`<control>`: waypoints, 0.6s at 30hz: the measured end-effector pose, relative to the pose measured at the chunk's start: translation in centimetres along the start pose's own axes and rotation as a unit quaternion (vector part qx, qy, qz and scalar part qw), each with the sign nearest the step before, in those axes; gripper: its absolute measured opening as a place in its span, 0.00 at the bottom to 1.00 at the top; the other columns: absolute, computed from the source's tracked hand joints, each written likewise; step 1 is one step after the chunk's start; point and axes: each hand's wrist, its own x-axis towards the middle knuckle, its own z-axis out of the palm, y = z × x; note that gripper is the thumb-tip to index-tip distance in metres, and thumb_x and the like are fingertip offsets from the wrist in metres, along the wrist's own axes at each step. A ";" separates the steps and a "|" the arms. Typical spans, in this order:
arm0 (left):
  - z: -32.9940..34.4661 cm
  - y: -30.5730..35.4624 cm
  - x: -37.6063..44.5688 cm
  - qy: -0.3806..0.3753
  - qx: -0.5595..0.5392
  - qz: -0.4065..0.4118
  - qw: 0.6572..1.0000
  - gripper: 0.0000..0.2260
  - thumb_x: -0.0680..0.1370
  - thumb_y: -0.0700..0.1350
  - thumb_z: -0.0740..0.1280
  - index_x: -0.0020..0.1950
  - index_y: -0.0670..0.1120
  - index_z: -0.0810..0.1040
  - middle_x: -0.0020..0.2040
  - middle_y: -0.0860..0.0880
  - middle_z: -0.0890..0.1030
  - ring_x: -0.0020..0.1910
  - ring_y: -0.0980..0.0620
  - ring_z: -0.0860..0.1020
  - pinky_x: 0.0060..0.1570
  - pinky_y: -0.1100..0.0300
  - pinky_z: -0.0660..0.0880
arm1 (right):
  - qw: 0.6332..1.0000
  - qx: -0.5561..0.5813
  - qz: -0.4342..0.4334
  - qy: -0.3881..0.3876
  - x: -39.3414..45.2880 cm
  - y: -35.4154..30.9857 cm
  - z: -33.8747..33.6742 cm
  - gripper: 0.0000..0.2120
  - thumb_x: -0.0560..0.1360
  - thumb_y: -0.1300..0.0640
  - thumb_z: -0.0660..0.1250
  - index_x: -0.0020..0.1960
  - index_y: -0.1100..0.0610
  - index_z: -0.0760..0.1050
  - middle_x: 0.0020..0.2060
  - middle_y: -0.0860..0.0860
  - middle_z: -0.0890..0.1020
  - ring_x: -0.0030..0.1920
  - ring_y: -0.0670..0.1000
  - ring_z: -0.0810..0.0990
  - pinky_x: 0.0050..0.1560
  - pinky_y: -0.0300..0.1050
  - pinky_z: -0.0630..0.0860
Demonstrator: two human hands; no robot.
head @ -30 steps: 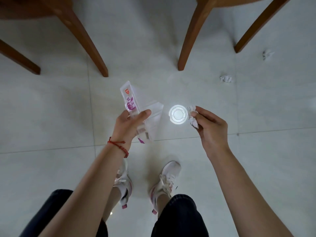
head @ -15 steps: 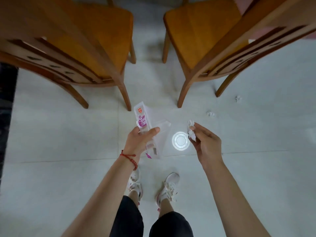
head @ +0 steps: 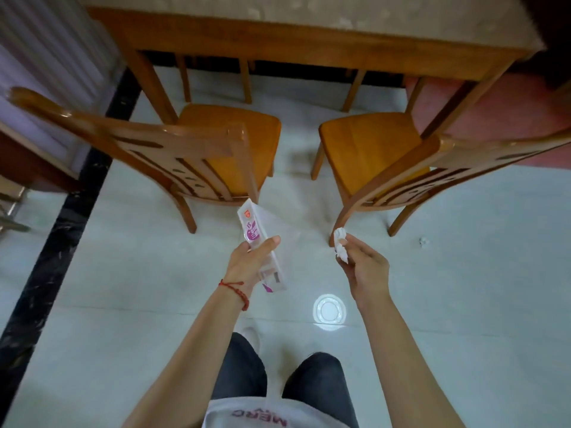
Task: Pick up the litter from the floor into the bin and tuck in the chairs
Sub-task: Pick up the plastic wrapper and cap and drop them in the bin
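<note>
Two wooden chairs stand pulled out from a wooden counter [head: 309, 47] with a pale patterned top. The left chair [head: 216, 149] and the right chair [head: 386, 156] have their backs toward the person and their orange seats facing the counter, with a strip of bare white tile floor [head: 123, 304] between them. A black marble border strip [head: 55, 242] runs along the floor at the left. A bright round light reflection [head: 329, 311] sits on the tiles between the forearms.

One small crumpled paper scrap [head: 424, 241] lies on the floor to the right of the right chair's rear legs, well apart from both hands.

The left hand [head: 251, 264], with a red string bracelet [head: 236, 290] at the wrist, grips a clear plastic wrapper [head: 262, 251] printed with purple and orange marks; its thumb is curled over the front of the wrapper. The right hand [head: 364, 268] pinches a crumpled white tissue [head: 340, 244] at its fingers [head: 349, 242], held just in front of the right chair's near leg. Both pieces of litter are held above the floor.
</note>
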 end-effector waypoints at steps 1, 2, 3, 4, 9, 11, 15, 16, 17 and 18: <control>-0.5 0.3 -0.4 0.003 -0.005 0.002 1.000 0.12 0.71 0.49 0.70 0.52 0.48 0.73 0.49 0.47 0.79 0.47 0.48 0.78 0.40 0.56 0.75 | 1.000 0.001 0.000 -0.005 -0.1 -0.2 0.4 0.05 0.69 0.65 0.71 0.44 0.59 0.82 0.32 0.48 0.85 0.35 0.44 0.82 0.37 0.34 0.77; -1.0 0.6 -0.7 0.006 -0.010 0.004 1.000 0.12 0.71 0.49 0.70 0.51 0.49 0.73 0.49 0.47 0.79 0.47 0.48 0.78 0.42 0.54 0.75 | 1.000 -0.002 0.001 -0.012 -0.2 -0.4 0.8 0.04 0.69 0.64 0.71 0.43 0.58 0.82 0.32 0.48 0.85 0.36 0.45 0.82 0.38 0.35 0.78; -1.5 0.8 -1.0 0.011 -0.015 0.006 1.000 0.12 0.71 0.49 0.70 0.51 0.48 0.73 0.49 0.46 0.79 0.47 0.48 0.77 0.44 0.53 0.75 | 1.000 -0.008 0.003 -0.019 -0.3 -0.5 1.2 0.04 0.69 0.64 0.71 0.42 0.58 0.82 0.33 0.48 0.85 0.36 0.45 0.83 0.39 0.36 0.78; -2.0 1.0 -1.3 0.017 -0.017 0.008 1.000 0.12 0.71 0.49 0.70 0.52 0.47 0.73 0.50 0.45 0.78 0.47 0.47 0.77 0.47 0.51 0.75 | 1.000 -0.013 0.005 -0.024 -0.4 -0.6 1.6 0.04 0.69 0.64 0.71 0.43 0.59 0.82 0.34 0.49 0.85 0.37 0.45 0.83 0.40 0.37 0.78; -4.1 1.3 -2.7 0.066 -0.040 0.014 0.997 0.21 0.72 0.50 0.69 0.61 0.43 0.70 0.56 0.42 0.77 0.53 0.42 0.76 0.58 0.43 0.73 | 0.997 -0.045 0.010 -0.063 -0.6 -0.2 3.4 0.11 0.69 0.63 0.72 0.50 0.65 0.80 0.44 0.55 0.84 0.42 0.48 0.84 0.45 0.41 0.78; -4.6 1.2 -3.5 0.088 -0.058 0.020 0.994 0.22 0.71 0.50 0.69 0.62 0.43 0.70 0.57 0.41 0.77 0.54 0.41 0.76 0.59 0.42 0.72 | 0.993 -0.068 0.014 -0.090 -0.7 -0.1 4.0 0.10 0.69 0.63 0.72 0.50 0.64 0.81 0.46 0.55 0.84 0.45 0.49 0.84 0.47 0.42 0.78; -5.3 0.4 -5.7 0.138 -0.106 0.037 0.984 0.22 0.71 0.50 0.69 0.61 0.41 0.71 0.55 0.41 0.76 0.53 0.42 0.75 0.58 0.45 0.73 | 0.982 -0.117 0.023 -0.148 -1.3 0.0 5.3 0.05 0.69 0.64 0.71 0.45 0.58 0.82 0.43 0.52 0.85 0.46 0.50 0.83 0.46 0.42 0.79; -5.4 0.0 -6.3 0.153 -0.119 0.040 0.980 0.21 0.71 0.50 0.69 0.60 0.41 0.71 0.53 0.42 0.76 0.51 0.43 0.75 0.55 0.47 0.74 | 0.978 -0.129 0.023 -0.165 -1.6 0.1 5.5 0.05 0.69 0.63 0.71 0.42 0.55 0.82 0.41 0.49 0.85 0.44 0.49 0.83 0.43 0.40 0.79; -5.6 -0.4 -6.9 0.167 -0.135 0.043 0.976 0.20 0.71 0.49 0.69 0.59 0.41 0.72 0.51 0.44 0.76 0.49 0.44 0.76 0.52 0.49 0.75 | 0.973 -0.142 0.025 -0.181 -1.9 0.2 5.8 0.05 0.69 0.63 0.71 0.40 0.53 0.82 0.38 0.46 0.85 0.42 0.48 0.83 0.40 0.38 0.79; -5.8 -0.9 -7.6 0.181 -0.152 0.044 0.971 0.19 0.71 0.49 0.70 0.57 0.41 0.73 0.49 0.45 0.77 0.47 0.46 0.76 0.48 0.52 0.76 | 0.967 -0.157 0.027 -0.197 -2.1 0.3 6.0 0.05 0.69 0.62 0.71 0.41 0.53 0.82 0.37 0.45 0.84 0.41 0.47 0.83 0.38 0.37 0.79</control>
